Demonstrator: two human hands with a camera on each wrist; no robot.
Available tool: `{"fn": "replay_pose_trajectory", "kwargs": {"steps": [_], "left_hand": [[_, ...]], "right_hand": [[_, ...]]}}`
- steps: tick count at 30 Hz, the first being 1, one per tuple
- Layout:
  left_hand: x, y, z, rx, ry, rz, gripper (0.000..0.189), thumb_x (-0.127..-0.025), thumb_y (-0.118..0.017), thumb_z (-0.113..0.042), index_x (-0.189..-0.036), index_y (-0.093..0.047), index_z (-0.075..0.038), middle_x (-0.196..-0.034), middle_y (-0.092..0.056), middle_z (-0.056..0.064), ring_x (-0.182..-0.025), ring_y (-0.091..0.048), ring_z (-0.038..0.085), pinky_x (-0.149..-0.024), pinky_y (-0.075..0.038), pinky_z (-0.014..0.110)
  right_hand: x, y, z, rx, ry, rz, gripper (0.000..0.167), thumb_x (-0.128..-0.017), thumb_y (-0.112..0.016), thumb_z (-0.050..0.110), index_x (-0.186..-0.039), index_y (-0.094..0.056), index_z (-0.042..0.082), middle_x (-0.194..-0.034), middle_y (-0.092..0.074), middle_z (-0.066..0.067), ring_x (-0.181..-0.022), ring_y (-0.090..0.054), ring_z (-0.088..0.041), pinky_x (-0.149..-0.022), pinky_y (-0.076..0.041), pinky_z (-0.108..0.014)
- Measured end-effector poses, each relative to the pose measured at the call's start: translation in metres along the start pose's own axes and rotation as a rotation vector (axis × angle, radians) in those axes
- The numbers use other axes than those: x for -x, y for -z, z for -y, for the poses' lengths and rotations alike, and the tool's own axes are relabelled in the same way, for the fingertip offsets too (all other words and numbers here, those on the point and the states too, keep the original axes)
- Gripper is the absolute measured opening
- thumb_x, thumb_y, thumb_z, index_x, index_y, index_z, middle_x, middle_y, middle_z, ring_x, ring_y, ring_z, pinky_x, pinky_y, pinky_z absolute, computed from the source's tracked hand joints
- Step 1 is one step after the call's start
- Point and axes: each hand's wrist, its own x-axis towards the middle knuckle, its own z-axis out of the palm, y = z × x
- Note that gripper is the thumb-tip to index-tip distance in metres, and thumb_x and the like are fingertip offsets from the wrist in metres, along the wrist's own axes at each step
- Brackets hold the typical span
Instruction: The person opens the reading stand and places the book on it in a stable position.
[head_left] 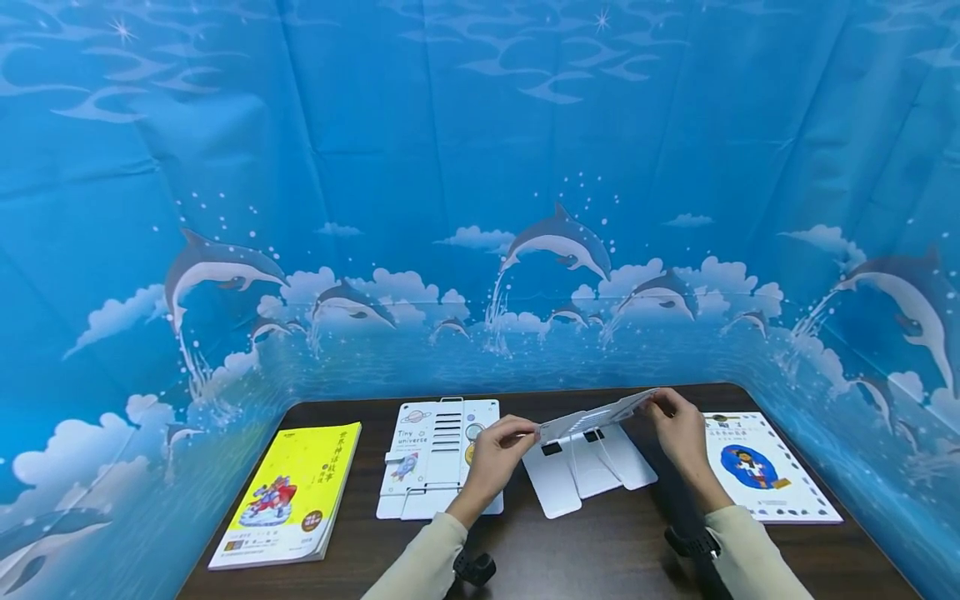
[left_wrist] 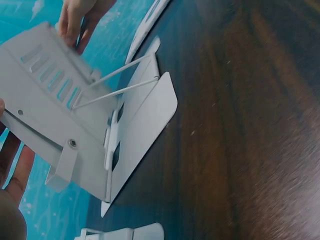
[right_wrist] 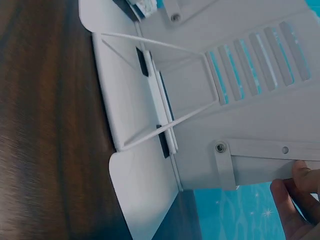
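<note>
A white metal book stand stands partly unfolded on the table, its slotted back panel tilted up from the base plate. My left hand pinches the panel's left edge between thumb and fingers. On the opposite edge, my right hand grips the panel the same way, with thumb and fingertips at its rim. A bent wire prop runs from the base to the panel near the lowest slot. Small page clips are riveted to the panel's sides.
Left of my left hand lies a second stand, folded flat and printed "Tiny universe". A thick yellow book is at the table's left side. Beyond my right hand lies a white book with a blue circle. Dolphin-patterned blue cloth surrounds the dark table.
</note>
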Motion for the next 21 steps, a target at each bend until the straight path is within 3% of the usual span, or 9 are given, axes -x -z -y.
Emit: {"fn": "replay_pose_trajectory", "kwargs": {"steps": [2, 4, 7, 11, 16, 21], "left_hand": [[0.004, -0.004, -0.001, -0.007, -0.031, 0.008, 0.013, -0.099, -0.077, -0.015, -0.11, -0.083, -0.016, -0.11, -0.077, 0.003, -0.101, -0.071, 0.008, -0.086, -0.062, 0.024], [0.006, -0.008, -0.003, -0.016, -0.064, 0.015, 0.014, -0.098, -0.078, -0.014, -0.111, -0.083, -0.014, -0.109, -0.077, 0.002, -0.1, -0.072, 0.011, -0.083, -0.063, 0.027], [0.011, -0.014, -0.007, -0.018, -0.113, 0.029, 0.015, -0.097, -0.078, -0.01, -0.11, -0.084, -0.012, -0.107, -0.078, 0.004, -0.1, -0.073, 0.018, -0.081, -0.065, 0.033], [0.017, -0.025, -0.014, -0.015, -0.15, 0.058, 0.016, -0.095, -0.08, -0.007, -0.109, -0.084, -0.013, -0.106, -0.078, 0.004, -0.101, -0.074, 0.023, -0.081, -0.065, 0.032], [0.025, -0.042, -0.021, -0.019, -0.194, 0.054, 0.013, -0.093, -0.083, -0.013, -0.106, -0.084, -0.012, -0.104, -0.079, 0.003, -0.1, -0.075, 0.016, -0.077, -0.064, 0.027], [0.036, -0.065, -0.029, -0.025, -0.235, 0.028, 0.012, -0.091, -0.085, -0.012, -0.103, -0.084, -0.012, -0.1, -0.078, 0.001, -0.095, -0.074, 0.008, -0.073, -0.064, 0.025]], "right_hand": [[-0.007, -0.003, 0.0, 0.001, 0.011, 0.0, 0.014, -0.1, -0.07, 0.001, -0.114, -0.075, -0.002, -0.109, -0.078, -0.026, -0.094, -0.075, -0.038, -0.063, -0.05, -0.018], [-0.014, -0.006, 0.001, 0.001, 0.03, 0.003, 0.014, -0.1, -0.07, 0.0, -0.113, -0.077, -0.001, -0.108, -0.079, -0.025, -0.093, -0.076, -0.037, -0.065, -0.056, -0.023], [-0.024, -0.012, 0.002, -0.019, 0.05, 0.022, 0.016, -0.101, -0.068, -0.002, -0.113, -0.078, -0.001, -0.109, -0.079, -0.023, -0.097, -0.078, -0.038, -0.078, -0.065, -0.036], [-0.035, -0.02, 0.005, -0.057, 0.055, 0.058, 0.017, -0.103, -0.065, -0.003, -0.114, -0.078, -0.002, -0.112, -0.079, -0.024, -0.104, -0.078, -0.039, -0.089, -0.064, -0.048], [-0.045, -0.031, 0.006, -0.051, 0.058, 0.107, 0.019, -0.105, -0.063, -0.001, -0.116, -0.077, -0.002, -0.116, -0.077, -0.026, -0.106, -0.075, -0.039, -0.087, -0.065, -0.046], [-0.051, -0.038, 0.008, -0.044, 0.038, 0.233, 0.022, -0.108, -0.06, 0.007, -0.121, -0.077, 0.002, -0.123, -0.076, -0.023, -0.111, -0.074, -0.037, -0.077, -0.058, -0.032]]}}
